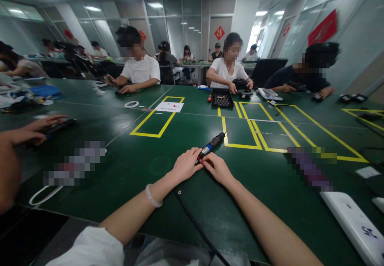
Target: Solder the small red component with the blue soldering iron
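Observation:
An electric screwdriver (212, 144) lies aslant on the green table in front of me, its thin bit pointing away to the right. My left hand (188, 164) is closed over the near end of its body from the left. From the right, my right hand (218, 167) has its bent fingers and thumb at the same end, beside a small red part. The fingers hide most of that end. A black cable (192, 218) runs from under my hands toward the table's front edge.
Yellow tape rectangles (147, 134) mark the green table (135, 202). Across it, a person works near a black tray (222, 99) of small parts. A white power strip (354, 222) lies at right; another person's hand (39, 130) is at far left.

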Tool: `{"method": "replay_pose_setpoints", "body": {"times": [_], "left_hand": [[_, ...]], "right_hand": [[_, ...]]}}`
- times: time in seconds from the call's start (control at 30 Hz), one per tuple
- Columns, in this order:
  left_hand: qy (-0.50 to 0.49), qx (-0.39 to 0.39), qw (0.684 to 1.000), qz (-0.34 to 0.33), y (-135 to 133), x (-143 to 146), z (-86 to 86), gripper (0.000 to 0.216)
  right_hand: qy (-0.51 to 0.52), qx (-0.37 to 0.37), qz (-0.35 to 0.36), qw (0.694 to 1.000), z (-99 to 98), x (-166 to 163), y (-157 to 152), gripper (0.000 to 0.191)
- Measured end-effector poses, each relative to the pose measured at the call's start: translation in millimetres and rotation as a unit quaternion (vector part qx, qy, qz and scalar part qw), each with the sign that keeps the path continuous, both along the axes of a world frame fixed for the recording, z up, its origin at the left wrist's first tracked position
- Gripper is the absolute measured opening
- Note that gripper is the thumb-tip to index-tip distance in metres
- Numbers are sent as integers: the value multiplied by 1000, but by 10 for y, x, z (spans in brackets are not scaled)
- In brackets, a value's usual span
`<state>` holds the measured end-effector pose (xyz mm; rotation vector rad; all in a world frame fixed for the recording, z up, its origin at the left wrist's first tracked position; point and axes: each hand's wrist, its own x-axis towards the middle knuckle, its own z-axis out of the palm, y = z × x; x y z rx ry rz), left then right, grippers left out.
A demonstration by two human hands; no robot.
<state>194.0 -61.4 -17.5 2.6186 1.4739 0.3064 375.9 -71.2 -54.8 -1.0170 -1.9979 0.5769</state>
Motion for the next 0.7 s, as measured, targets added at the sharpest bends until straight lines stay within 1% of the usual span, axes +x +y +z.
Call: {"method": "replay_pose_setpoints", "body": {"times": [0.17,0.3,0.43,0.7], "left_hand": [[10,-1,1000,10,22,-97,12,59],[25,-4,999,39,92,-337,22,60],[27,-15,996,88,214,-721,23,61],[32,-43,974,221,556,-1680,-32,65]], "right_hand": [[-12,-15,-29,999,15,44,-18,10],[-13,-24,-25,999,11,61,-17,11],[-17,-39,-20,999,20,60,-30,11],[-22,-51,-18,998,-1,46,-27,12]]}}
